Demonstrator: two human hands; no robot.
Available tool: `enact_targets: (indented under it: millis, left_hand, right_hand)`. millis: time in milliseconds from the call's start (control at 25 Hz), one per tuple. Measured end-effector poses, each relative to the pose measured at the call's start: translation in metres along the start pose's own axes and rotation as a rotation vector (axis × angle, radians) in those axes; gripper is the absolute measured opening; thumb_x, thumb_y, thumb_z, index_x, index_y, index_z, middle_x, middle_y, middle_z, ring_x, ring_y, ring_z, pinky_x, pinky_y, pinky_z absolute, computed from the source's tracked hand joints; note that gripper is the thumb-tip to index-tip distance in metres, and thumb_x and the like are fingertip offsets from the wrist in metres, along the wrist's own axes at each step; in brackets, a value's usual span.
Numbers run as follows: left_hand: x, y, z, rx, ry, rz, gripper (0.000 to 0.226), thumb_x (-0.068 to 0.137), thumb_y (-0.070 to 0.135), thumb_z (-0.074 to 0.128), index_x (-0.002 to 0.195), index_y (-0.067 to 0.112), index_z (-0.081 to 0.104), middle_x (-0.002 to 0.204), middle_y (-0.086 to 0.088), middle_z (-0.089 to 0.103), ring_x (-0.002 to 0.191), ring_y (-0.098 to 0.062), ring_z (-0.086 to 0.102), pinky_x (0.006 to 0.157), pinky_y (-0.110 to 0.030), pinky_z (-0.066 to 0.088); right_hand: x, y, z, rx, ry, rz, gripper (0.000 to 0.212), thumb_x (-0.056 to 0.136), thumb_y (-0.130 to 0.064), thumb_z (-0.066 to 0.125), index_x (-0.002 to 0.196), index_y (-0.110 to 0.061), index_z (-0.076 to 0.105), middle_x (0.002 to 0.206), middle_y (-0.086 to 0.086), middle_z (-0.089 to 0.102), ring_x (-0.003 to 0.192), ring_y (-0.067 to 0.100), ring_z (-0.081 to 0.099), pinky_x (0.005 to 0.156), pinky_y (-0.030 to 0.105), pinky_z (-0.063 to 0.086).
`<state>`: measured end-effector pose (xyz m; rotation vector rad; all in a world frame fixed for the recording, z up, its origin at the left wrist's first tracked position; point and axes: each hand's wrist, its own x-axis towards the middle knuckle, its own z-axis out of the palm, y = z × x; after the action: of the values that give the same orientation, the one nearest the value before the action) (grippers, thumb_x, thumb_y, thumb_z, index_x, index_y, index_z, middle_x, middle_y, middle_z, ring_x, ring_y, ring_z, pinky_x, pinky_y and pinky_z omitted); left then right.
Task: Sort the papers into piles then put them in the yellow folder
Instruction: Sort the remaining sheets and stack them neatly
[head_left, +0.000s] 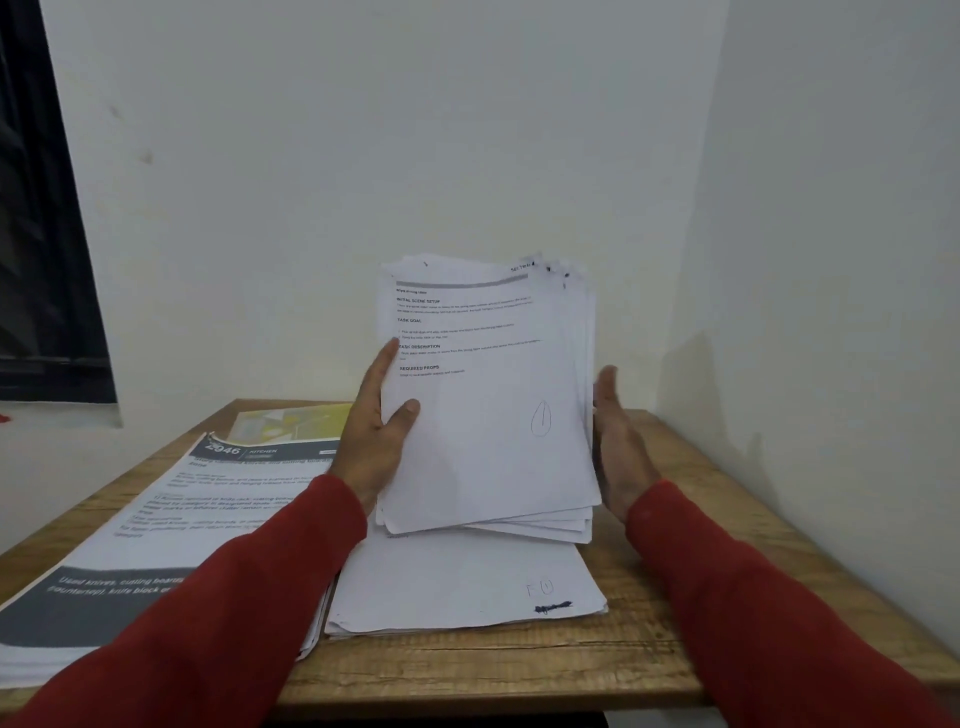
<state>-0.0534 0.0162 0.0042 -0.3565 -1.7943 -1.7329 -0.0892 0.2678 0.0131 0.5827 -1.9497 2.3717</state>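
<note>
My left hand (382, 431) grips the left edge of a thick stack of white printed papers (488, 415), held upright above the table, thumb on the front sheet. My right hand (618, 441) stands flat with straight fingers against the stack's right edge. Below the stack lies a pile of white sheets (462, 587) with a pen mark at its corner. A second pile with a dark header and grey footer (171, 525) lies at the left. The yellow folder (291, 421) lies at the back left, partly under that pile and behind my left hand.
The wooden table (665, 644) stands in a corner, white walls behind and to the right. A dark window (47, 260) is at the far left. Bare wood shows along the table's right side and front edge.
</note>
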Motion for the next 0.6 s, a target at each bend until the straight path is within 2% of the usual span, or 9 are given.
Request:
enact_targets:
  millis: [80, 120, 200, 280, 360, 480, 600]
  left_hand:
    - [-0.002, 0.005, 0.005, -0.033, 0.010, -0.105, 0.081, 0.099, 0.002, 0.055, 0.155, 0.043, 0.012, 0.136, 0.008, 0.053, 0.123, -0.010, 0.057, 0.099, -0.032, 0.052]
    - [-0.004, 0.007, 0.007, -0.047, 0.008, -0.168, 0.081, 0.099, 0.006, 0.058, 0.154, 0.040, 0.010, 0.129, 0.007, 0.055, 0.114, -0.010, 0.062, 0.091, -0.030, 0.055]
    - [-0.007, 0.011, 0.005, 0.010, -0.033, -0.234, 0.057, 0.099, 0.013, 0.061, 0.146, 0.028, 0.032, 0.130, 0.001, 0.061, 0.111, -0.012, 0.064, 0.093, -0.034, 0.055]
    - [-0.011, 0.022, 0.007, 0.139, -0.093, -0.180, 0.034, 0.100, 0.019, 0.059, 0.132, 0.022, 0.048, 0.128, 0.004, 0.064, 0.115, -0.010, 0.063, 0.102, -0.036, 0.050]
    - [-0.012, 0.042, 0.005, 0.236, -0.058, -0.009, 0.029, 0.101, 0.021, 0.057, 0.128, 0.023, 0.047, 0.121, 0.017, 0.062, 0.110, 0.003, 0.061, 0.099, -0.026, 0.049]
    - [-0.009, 0.077, 0.002, 0.220, 0.057, 0.144, 0.023, 0.100, 0.023, 0.059, 0.120, 0.020, 0.048, 0.113, 0.018, 0.065, 0.097, 0.005, 0.065, 0.083, -0.020, 0.055]
    - [-0.020, 0.091, 0.000, 0.200, 0.141, 0.146, 0.027, 0.096, 0.025, 0.065, 0.117, 0.020, 0.050, 0.108, 0.018, 0.066, 0.091, 0.007, 0.066, 0.073, -0.014, 0.053]
  right_hand:
    - [-0.003, 0.001, 0.002, -0.180, 0.010, -0.076, 0.043, 0.095, -0.038, 0.066, 0.134, -0.023, 0.057, 0.123, -0.004, 0.071, 0.117, 0.020, 0.067, 0.100, 0.040, 0.052]
    - [-0.004, 0.002, 0.002, -0.240, 0.024, -0.104, 0.043, 0.093, -0.025, 0.071, 0.133, -0.024, 0.056, 0.122, -0.005, 0.071, 0.115, 0.018, 0.067, 0.099, 0.038, 0.053]
    - [-0.011, -0.004, 0.007, -0.249, 0.045, -0.134, 0.045, 0.091, -0.011, 0.071, 0.131, -0.024, 0.056, 0.119, -0.006, 0.072, 0.110, 0.015, 0.069, 0.095, 0.032, 0.055]
    - [-0.018, -0.015, 0.008, -0.225, 0.094, -0.167, 0.042, 0.090, -0.007, 0.070, 0.126, -0.024, 0.058, 0.113, -0.005, 0.073, 0.103, 0.014, 0.071, 0.082, 0.025, 0.058]
    - [-0.022, -0.031, 0.014, -0.184, 0.114, -0.229, 0.038, 0.090, -0.006, 0.071, 0.122, -0.024, 0.060, 0.110, -0.004, 0.074, 0.098, 0.013, 0.072, 0.077, 0.022, 0.058]
    - [-0.023, -0.063, 0.025, -0.191, 0.056, -0.299, 0.040, 0.090, -0.008, 0.072, 0.127, -0.017, 0.060, 0.116, -0.001, 0.074, 0.105, 0.014, 0.071, 0.088, 0.028, 0.058]
    - [-0.032, -0.085, 0.032, -0.213, -0.032, -0.306, 0.047, 0.089, -0.018, 0.074, 0.133, -0.018, 0.057, 0.121, -0.001, 0.072, 0.109, 0.015, 0.070, 0.091, 0.032, 0.057]
